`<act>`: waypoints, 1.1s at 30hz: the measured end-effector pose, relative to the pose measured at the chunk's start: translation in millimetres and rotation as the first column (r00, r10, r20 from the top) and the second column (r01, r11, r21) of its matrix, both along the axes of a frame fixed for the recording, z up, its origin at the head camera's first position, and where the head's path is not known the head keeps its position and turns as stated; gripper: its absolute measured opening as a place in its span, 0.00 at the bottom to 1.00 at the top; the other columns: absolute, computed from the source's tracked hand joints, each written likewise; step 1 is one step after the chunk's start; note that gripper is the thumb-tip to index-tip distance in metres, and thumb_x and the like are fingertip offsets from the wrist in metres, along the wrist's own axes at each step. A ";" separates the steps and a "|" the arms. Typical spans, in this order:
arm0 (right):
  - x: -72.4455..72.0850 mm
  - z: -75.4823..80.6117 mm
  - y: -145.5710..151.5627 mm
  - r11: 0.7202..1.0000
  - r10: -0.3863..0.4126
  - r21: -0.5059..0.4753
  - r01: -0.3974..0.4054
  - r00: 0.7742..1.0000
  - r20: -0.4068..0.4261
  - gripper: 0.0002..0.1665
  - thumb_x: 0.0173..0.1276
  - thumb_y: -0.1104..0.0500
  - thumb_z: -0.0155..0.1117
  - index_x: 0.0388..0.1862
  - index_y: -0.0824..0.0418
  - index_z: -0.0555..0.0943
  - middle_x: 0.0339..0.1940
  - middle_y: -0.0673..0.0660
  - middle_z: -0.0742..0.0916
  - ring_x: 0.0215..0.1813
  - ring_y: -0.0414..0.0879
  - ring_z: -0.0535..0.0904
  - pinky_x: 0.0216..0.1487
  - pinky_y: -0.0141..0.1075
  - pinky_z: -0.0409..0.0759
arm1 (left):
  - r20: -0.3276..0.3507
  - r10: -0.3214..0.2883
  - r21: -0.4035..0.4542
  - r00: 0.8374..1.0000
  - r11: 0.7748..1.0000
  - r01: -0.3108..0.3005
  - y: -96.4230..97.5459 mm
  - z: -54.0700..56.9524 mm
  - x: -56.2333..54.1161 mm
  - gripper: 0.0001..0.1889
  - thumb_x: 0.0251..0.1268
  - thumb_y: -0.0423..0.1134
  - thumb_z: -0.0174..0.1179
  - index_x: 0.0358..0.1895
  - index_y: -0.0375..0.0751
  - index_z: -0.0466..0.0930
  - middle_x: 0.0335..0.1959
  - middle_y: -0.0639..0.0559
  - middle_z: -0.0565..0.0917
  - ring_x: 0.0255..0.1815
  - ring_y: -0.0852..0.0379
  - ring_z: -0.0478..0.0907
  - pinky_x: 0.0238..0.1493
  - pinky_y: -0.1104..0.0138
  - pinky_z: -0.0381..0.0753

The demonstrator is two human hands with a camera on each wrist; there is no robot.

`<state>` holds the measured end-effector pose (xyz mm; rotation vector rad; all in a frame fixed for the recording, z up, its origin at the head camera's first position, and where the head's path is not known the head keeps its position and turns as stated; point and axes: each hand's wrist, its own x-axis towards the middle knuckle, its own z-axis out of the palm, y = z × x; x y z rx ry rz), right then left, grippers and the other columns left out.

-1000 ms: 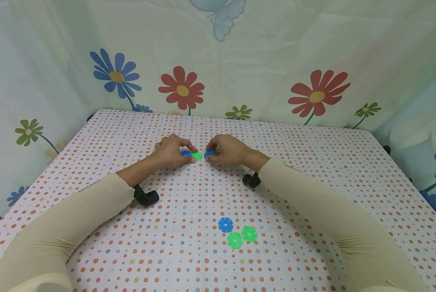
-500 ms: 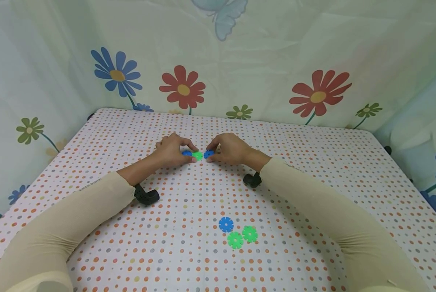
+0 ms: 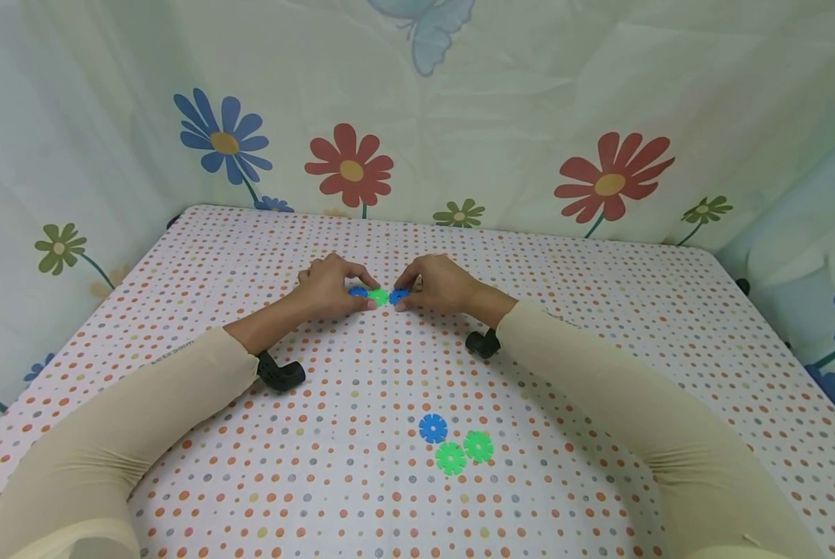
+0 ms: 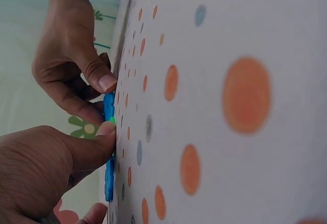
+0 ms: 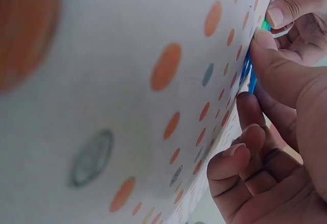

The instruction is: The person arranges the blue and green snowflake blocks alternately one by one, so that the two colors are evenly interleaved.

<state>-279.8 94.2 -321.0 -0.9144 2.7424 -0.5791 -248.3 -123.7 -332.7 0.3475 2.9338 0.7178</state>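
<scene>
My left hand (image 3: 328, 290) pinches a light green notched flower disc (image 3: 378, 298) between thumb and finger, low over the spotted tabletop. Beside that disc, partly under the same hand, lies a blue flower disc (image 3: 358, 292); the two appear joined edge to edge. From the other side my right hand (image 3: 441, 286) pinches a second blue flower disc (image 3: 399, 296), its edge right by the green one. Whether those two edges interlock cannot be told. In the left wrist view, blue pieces (image 4: 109, 179) stand almost edge-on, and the thumb covers most of the green.
Nearer on the spotted tablecloth (image 3: 306, 481) lie a loose blue flower disc (image 3: 433, 428) and two green ones (image 3: 450, 459). Black wrist-worn devices (image 3: 282, 376) show under both forearms. A flower-printed curtain (image 3: 501, 140) hangs behind the table's far edge.
The blue disc in my right hand has shifted slightly left, and the gap to the green disc has closed. My left hand stays almost in place; the loose discs lie unmoved.
</scene>
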 end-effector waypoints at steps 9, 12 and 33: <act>-0.2 1.2 -0.7 1.000 -0.014 -0.005 0.014 1.000 0.015 0.22 0.61 0.48 0.74 0.51 0.57 0.87 0.47 0.52 0.89 0.53 0.45 0.82 0.55 0.41 0.79 | -0.004 -0.003 0.009 1.000 1.000 0.003 -1.2 0.6 -0.2 0.15 0.58 0.55 0.69 0.48 0.62 0.86 0.64 0.45 0.73 0.64 0.32 0.65 0.60 0.35 0.57; 0.2 1.3 -0.5 1.000 -0.018 -0.008 0.018 1.000 0.022 0.21 0.61 0.49 0.74 0.51 0.57 0.87 0.46 0.52 0.89 0.53 0.45 0.82 0.56 0.41 0.78 | -0.005 -0.006 0.009 1.000 1.000 0.006 -1.2 0.4 -0.3 0.15 0.58 0.54 0.70 0.48 0.62 0.86 0.63 0.45 0.74 0.64 0.32 0.65 0.60 0.36 0.58; 1.4 0.1 0.2 0.999 -0.033 -0.037 0.035 0.998 0.047 0.19 0.61 0.51 0.74 0.48 0.57 0.87 0.43 0.51 0.89 0.47 0.43 0.83 0.53 0.38 0.79 | 0.016 0.003 -0.012 1.000 1.000 -0.003 1.1 2.0 0.8 0.15 0.59 0.54 0.68 0.49 0.62 0.86 0.66 0.43 0.71 0.66 0.32 0.63 0.61 0.37 0.57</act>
